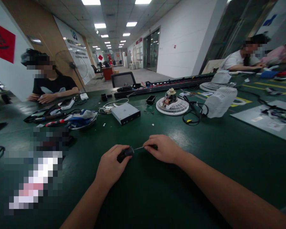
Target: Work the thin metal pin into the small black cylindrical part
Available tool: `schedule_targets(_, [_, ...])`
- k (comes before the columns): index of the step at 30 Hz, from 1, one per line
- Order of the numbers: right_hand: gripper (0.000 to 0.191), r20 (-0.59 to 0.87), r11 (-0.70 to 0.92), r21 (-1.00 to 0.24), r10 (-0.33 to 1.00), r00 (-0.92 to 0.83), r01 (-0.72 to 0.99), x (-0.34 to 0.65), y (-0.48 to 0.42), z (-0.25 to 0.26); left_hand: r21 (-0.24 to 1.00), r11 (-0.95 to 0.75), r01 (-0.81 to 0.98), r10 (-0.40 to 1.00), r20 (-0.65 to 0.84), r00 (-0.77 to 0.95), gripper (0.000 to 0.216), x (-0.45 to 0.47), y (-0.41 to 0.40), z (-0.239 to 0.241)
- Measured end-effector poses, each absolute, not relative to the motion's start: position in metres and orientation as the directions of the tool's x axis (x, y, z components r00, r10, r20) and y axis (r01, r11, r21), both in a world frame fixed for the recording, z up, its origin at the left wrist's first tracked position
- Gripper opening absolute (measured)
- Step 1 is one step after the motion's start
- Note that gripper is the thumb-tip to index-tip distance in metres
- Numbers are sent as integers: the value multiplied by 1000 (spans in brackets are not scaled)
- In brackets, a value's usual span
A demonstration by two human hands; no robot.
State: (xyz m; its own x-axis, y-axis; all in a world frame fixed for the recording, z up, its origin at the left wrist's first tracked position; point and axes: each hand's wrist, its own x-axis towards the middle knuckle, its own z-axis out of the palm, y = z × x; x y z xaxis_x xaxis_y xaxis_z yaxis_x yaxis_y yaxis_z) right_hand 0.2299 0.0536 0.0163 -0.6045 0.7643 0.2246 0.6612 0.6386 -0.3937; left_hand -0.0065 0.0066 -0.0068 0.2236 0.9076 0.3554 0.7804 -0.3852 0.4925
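Note:
My left hand (113,163) is closed around a small black cylindrical part (128,151), its round end turned toward the right. A thin metal-shafted screwdriver (139,148) is pinched in my right hand (163,148), which covers most of its dark handle. The tip of the shaft meets, or nearly meets, the end of the black part; the exact contact is too small to tell. Both hands are just above the dark green table (143,197).
Beyond my hands lie a silver optical drive (125,113), a small black tray (151,99), a white fan grille with its motor (172,103) and a white plastic housing (220,101). Tools and a blue cloth (82,119) are at left. People sit at left (54,76) and far right (240,58).

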Motion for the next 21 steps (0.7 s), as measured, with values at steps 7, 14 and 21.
schedule_targets(7, [22, 210, 658, -464, 732, -648, 593, 231, 55, 16, 493, -347, 798, 925, 321, 204, 27, -5, 6, -5])
schedule_targets(14, [22, 176, 639, -370, 761, -625, 674, 229, 53, 18, 487, -372, 791, 915, 337, 223, 28, -4, 6, -4])
schedule_targets(21, [23, 195, 623, -469, 764, -615, 625, 227, 52, 15, 490, -374, 788, 912, 348, 216, 27, -7, 8, -2])
